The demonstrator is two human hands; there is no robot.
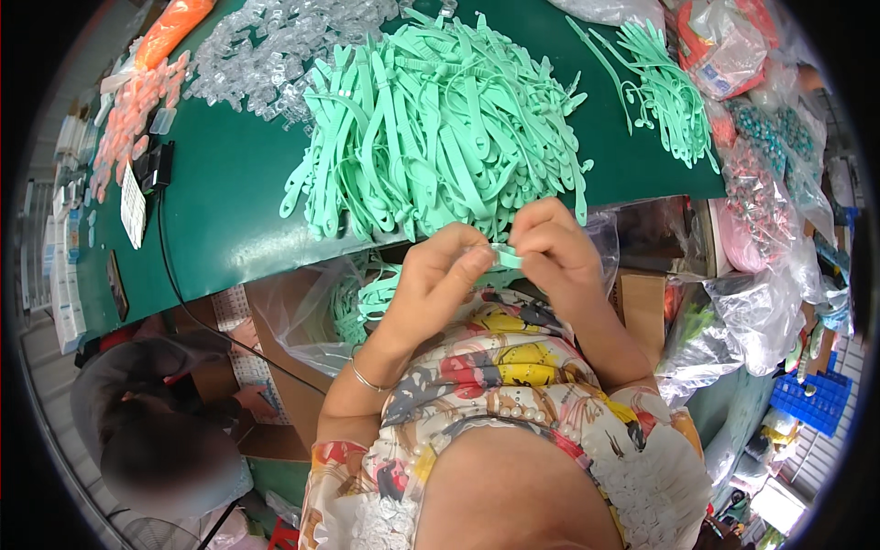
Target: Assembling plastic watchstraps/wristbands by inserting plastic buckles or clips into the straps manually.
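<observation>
Close to my body, at the table's front edge, my left hand point(444, 280) and my right hand point(555, 252) are brought together in pinches. Between their fingertips is a short mint-green strap point(508, 258), gripped from both sides. A small pale or clear bit shows at the left fingertips, too small to make out. Just beyond the hands lies a large heap of mint-green straps point(449, 128), many with holes and rounded ends. Behind it to the left spreads a pile of clear plastic clips point(275, 55).
A smaller bunch of green straps point(674, 96) lies at the right of the green table point(211, 238). Orange pieces point(133, 119) and a black cable point(165, 247) are at left. Below the edge hangs a plastic bag with green straps point(348, 307). Another person point(165, 431) sits at lower left.
</observation>
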